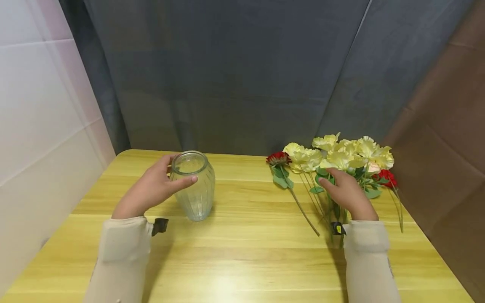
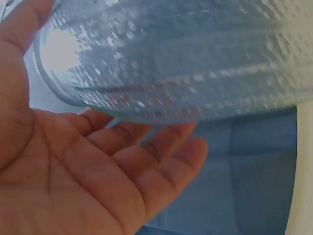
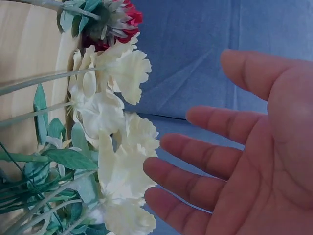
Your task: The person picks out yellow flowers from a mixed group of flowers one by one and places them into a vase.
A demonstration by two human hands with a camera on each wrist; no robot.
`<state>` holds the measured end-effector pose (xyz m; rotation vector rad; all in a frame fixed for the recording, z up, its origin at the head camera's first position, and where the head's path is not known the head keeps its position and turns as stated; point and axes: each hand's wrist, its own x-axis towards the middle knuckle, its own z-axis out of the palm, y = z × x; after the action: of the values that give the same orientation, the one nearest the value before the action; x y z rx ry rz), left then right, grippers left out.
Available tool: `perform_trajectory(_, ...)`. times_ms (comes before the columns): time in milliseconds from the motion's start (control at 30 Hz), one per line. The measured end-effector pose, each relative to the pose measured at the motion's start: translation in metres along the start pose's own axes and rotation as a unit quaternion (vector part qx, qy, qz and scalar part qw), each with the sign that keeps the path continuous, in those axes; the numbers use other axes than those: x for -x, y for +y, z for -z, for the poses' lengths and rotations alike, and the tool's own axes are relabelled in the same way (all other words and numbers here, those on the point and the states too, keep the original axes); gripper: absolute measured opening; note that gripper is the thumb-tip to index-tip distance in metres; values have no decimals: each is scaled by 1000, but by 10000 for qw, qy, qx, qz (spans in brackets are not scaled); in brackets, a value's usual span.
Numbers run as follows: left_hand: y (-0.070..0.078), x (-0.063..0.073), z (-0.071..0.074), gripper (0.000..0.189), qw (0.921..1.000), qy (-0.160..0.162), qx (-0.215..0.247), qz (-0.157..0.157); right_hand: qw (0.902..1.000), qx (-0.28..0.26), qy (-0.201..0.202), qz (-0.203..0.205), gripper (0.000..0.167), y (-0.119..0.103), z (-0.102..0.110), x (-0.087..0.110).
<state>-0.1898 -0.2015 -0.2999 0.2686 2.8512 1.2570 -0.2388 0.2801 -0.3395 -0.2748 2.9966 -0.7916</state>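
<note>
In the head view a ribbed clear glass vase stands upright on the left half of the table. My left hand holds it near the rim, thumb across the front and fingers round the far side. The left wrist view has the textured glass between thumb and fingers. My right hand hovers over a group of artificial flowers, fingers spread, holding nothing. Pale yellow flowers lie just beyond its fingertips. In the right wrist view the open palm faces the yellow blooms.
A red flower with a long stem lies left of the yellow ones, and another red bloom lies at their right. Grey cloth hangs behind the wooden table, with white cloth left and brown cloth right.
</note>
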Motion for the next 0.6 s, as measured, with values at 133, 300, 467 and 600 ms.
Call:
perform_trajectory(133, -4, 0, 0, 94, 10000, -53, 77, 7, 10000, -37, 30, -65, 72, -1, -2, -2)
perform_trajectory(300, -7, 1, -1, 89, 9999, -70, 76, -44, 10000, -49, -8, -76, 69, -4, -7, -6)
perform_trajectory(467, -7, 1, -2, 89, 9998, -74, 47, -165, 9999, -102, -81, -18, 67, -9, -12, -9)
perform_trajectory(600, -7, 0, -1, 92, 9997, -93, -8, -206, 10000, -28, -27, 15, 63, -11, -16, -13)
